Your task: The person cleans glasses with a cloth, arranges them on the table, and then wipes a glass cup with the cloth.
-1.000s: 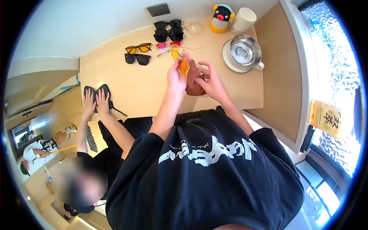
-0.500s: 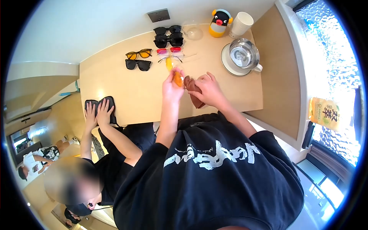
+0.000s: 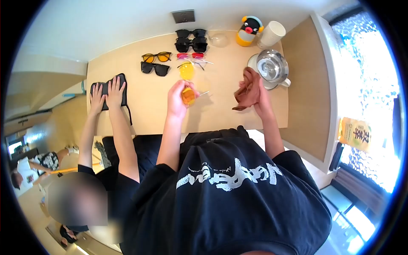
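My left hand (image 3: pixel 175 100) is closed around a pair of yellow-tinted glasses (image 3: pixel 188 97), held just above the table. One lens looks orange against my palm, and a brighter yellow lens shows beyond my fingertips. My right hand (image 3: pixel 264 101) grips a crumpled brown cloth (image 3: pixel 248 90), which hangs apart from the glasses, near the saucer. Past my left hand lie thin-framed glasses (image 3: pixel 196 64) and pink-red sunglasses (image 3: pixel 191 55). Behind those are black sunglasses (image 3: pixel 191 44).
Orange-lens glasses (image 3: pixel 156 57) and dark sunglasses (image 3: pixel 154 69) lie to the left. A glass pot (image 3: pixel 272 66), paper cup (image 3: pixel 272 34) and penguin figure (image 3: pixel 249 31) stand at the right back. A co-worker's hands (image 3: pixel 106 94) rest on a black case (image 3: pixel 122 80).
My hands have moved apart. The brown cloth has come away from the glasses and moved right with my right hand; my left hand, holding the glasses, has shifted slightly left.
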Demonstrator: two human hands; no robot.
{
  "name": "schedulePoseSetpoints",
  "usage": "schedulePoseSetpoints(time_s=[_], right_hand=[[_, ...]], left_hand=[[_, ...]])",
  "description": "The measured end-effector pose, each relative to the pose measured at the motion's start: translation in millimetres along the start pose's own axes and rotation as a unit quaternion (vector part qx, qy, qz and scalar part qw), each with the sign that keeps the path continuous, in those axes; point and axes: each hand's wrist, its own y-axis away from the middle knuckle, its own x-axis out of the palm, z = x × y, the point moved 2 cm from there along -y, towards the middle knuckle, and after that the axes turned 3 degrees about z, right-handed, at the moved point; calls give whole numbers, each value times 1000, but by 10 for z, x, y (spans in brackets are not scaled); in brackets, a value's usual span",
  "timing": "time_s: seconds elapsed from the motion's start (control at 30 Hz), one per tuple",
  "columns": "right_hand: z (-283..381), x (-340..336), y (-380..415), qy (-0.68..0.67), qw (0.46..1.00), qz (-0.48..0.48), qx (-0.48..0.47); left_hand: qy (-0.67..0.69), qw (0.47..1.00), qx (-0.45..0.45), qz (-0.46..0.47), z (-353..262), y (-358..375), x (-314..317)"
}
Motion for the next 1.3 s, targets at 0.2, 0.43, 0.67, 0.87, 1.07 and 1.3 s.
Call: schedulePoseSetpoints(time_s=[0.2, 0.43, 0.67, 0.87, 1.07, 1.3], right_hand=[[-184, 416, -54, -200, 957, 141, 157], [-338, 245, 220, -185, 966, 51, 174], [-541, 140, 73, -302, 938, -26, 166], [-590, 62, -212, -296, 944, 45, 140], [-620, 43, -460, -353, 917, -35, 183], [-286, -240, -485, -363, 932, 13, 9]], left_hand=[[-182, 961, -88, 190, 458, 106, 400], [-456, 863, -72, 205, 434, 153, 397], [-551, 802, -30, 228, 466, 143, 340], [-522, 821, -17, 230, 438, 244, 344], [-490, 844, -10, 219, 312, 406, 269], [-70, 996, 38, -48, 235, 231, 111]])
